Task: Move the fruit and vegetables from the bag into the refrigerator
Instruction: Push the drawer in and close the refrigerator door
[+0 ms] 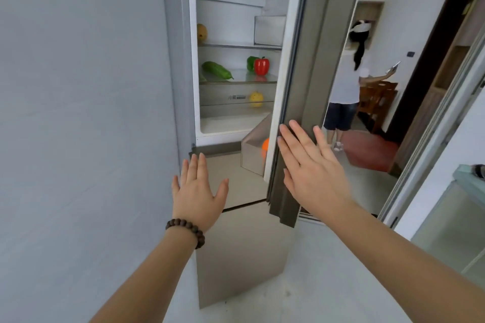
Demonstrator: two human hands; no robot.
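Right hand point(312, 165) is flat and empty against the refrigerator door's point(301, 86) outer edge; left hand point(198, 191) hovers spread and empty. The red pepper point(261, 65) and cucumber point(217, 70) sit shelved left of that door; no bag visible.

Brushed-metal refrigerator door point(317, 60), wooden bead bracelet point(186, 231).
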